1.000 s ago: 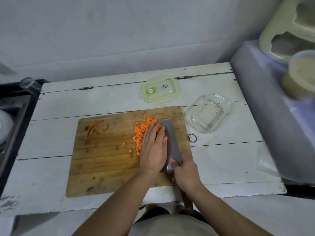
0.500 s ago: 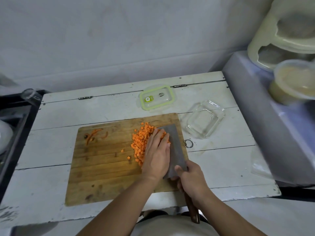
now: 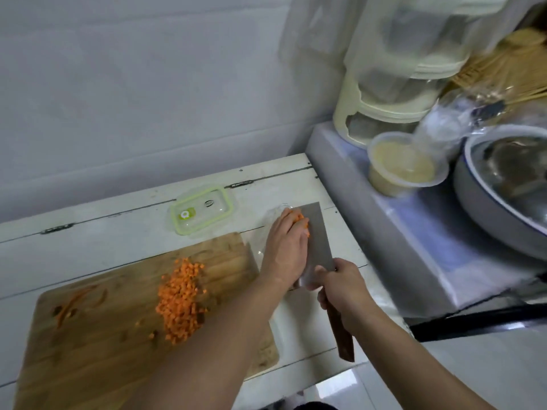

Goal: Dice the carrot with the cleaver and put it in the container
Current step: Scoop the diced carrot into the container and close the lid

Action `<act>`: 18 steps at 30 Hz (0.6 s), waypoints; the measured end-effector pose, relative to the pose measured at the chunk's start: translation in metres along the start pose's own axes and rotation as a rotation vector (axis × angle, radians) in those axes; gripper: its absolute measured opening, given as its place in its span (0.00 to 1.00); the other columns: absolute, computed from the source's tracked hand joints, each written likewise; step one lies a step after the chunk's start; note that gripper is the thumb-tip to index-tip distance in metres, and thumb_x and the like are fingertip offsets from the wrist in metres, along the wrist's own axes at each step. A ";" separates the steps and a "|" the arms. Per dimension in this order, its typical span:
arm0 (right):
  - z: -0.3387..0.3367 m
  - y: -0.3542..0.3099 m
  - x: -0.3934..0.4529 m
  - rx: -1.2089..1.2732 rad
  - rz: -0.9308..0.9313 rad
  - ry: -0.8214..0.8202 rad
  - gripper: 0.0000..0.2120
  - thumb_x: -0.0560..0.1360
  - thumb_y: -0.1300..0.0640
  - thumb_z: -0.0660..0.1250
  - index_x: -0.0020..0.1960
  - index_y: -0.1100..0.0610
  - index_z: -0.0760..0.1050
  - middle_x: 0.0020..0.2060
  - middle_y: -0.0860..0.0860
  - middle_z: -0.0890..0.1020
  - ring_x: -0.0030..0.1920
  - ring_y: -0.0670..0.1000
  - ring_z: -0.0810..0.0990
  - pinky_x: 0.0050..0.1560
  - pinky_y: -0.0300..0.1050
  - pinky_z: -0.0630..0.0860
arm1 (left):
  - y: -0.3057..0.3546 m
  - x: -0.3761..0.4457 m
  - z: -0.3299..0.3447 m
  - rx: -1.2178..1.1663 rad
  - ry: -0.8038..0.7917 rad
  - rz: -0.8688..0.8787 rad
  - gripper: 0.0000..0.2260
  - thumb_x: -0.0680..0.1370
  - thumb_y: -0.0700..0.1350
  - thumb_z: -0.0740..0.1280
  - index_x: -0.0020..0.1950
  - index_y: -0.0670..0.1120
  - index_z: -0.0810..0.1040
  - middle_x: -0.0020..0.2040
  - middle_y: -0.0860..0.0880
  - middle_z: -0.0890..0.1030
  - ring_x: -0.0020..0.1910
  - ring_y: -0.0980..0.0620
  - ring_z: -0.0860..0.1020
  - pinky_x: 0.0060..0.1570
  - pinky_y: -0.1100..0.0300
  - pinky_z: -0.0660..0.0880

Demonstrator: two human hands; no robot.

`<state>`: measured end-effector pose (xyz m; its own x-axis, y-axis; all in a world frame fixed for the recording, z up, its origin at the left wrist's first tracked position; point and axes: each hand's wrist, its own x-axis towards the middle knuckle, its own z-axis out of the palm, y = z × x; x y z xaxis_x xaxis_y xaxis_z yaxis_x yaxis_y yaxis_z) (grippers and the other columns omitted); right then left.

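Over the glass container point(image 3: 268, 232) at the right end of the white counter point(image 3: 97, 229), the cleaver point(image 3: 316, 241) now carries a load of diced carrot point(image 3: 300, 221); half a second ago that blade lay on the cutting board point(image 3: 97, 315) against the heap. So the first transfer is under way, I judge, though nothing can be seen inside the container yet, since it is mostly hidden beneath the hand and blade. The left hand point(image 3: 285, 250) lies flat with straight fingers, pressing the cubes onto the blade's face, so the carried dice sit between its fingertips and the steel. The right hand point(image 3: 340, 284) is wrapped around the wooden handle just below the blade. Most of the diced carrot, the remaining pile point(image 3: 180, 300), lies mid-board, well left of both hands, with a few strays beside it. The green-rimmed lid point(image 3: 201, 214) rests on the far counter, near the container.
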<state>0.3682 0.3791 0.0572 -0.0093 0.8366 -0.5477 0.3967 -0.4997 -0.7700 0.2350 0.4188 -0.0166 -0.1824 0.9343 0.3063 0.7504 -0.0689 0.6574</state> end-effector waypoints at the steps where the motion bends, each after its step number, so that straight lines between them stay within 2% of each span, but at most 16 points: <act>1: -0.002 0.000 0.006 -0.002 0.014 0.012 0.06 0.81 0.58 0.62 0.52 0.60 0.76 0.38 0.59 0.85 0.25 0.53 0.75 0.27 0.43 0.73 | -0.001 0.004 0.007 -0.012 -0.019 -0.016 0.23 0.84 0.49 0.51 0.67 0.41 0.80 0.73 0.45 0.75 0.77 0.46 0.67 0.77 0.50 0.62; 5: -0.001 -0.004 0.021 -0.006 0.056 0.034 0.05 0.80 0.59 0.62 0.51 0.60 0.75 0.38 0.61 0.84 0.24 0.54 0.76 0.26 0.43 0.73 | -0.004 0.014 0.020 -0.006 -0.058 -0.083 0.17 0.85 0.47 0.57 0.67 0.42 0.80 0.73 0.48 0.75 0.75 0.49 0.68 0.76 0.51 0.64; 12: 0.010 -0.006 0.029 -0.124 0.033 0.066 0.05 0.79 0.57 0.61 0.46 0.57 0.74 0.37 0.59 0.84 0.29 0.56 0.80 0.33 0.54 0.81 | -0.009 0.022 0.025 0.012 -0.060 -0.134 0.14 0.83 0.54 0.64 0.61 0.47 0.81 0.69 0.52 0.76 0.68 0.51 0.73 0.71 0.53 0.70; 14: 0.012 -0.005 0.028 -0.125 0.039 0.064 0.04 0.78 0.59 0.61 0.46 0.57 0.74 0.36 0.58 0.84 0.29 0.56 0.80 0.34 0.55 0.82 | -0.009 0.022 0.023 0.018 -0.048 -0.125 0.11 0.82 0.51 0.65 0.57 0.46 0.81 0.65 0.51 0.78 0.63 0.50 0.76 0.66 0.53 0.73; 18: 0.011 -0.001 0.026 -0.133 0.063 0.058 0.04 0.78 0.61 0.60 0.47 0.56 0.73 0.36 0.57 0.84 0.29 0.56 0.80 0.35 0.55 0.82 | -0.011 0.023 0.020 0.157 -0.005 -0.123 0.04 0.80 0.42 0.68 0.49 0.42 0.80 0.49 0.44 0.81 0.46 0.42 0.80 0.48 0.49 0.78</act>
<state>0.3568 0.3989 0.0403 0.0711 0.8183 -0.5704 0.5131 -0.5204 -0.6825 0.2357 0.4485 -0.0305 -0.2764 0.9339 0.2268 0.8125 0.1010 0.5742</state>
